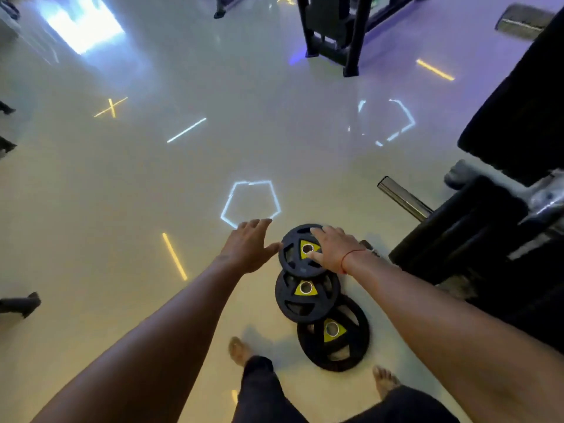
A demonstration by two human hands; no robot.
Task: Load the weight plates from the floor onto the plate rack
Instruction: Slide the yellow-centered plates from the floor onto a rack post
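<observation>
Three black weight plates with yellow triangular hubs lie overlapping in a row on the glossy floor. The far plate (294, 254) rests on top of the middle plate (306, 296), and the near plate (334, 334) is the largest. My right hand (332, 250) lies over the far plate's right side, thumb at its hub and fingers curled at the rim. My left hand (248, 244) hovers with fingers spread just left of that plate, thumb nearly touching its edge. The plate rack (457, 239), black with a chrome peg (403, 198), stands to the right.
My bare feet (239, 351) stand just behind the plates. A black machine frame (338, 35) stands at the back. Dark equipment feet line the left edge. Light reflections pattern the pale floor to the left and ahead.
</observation>
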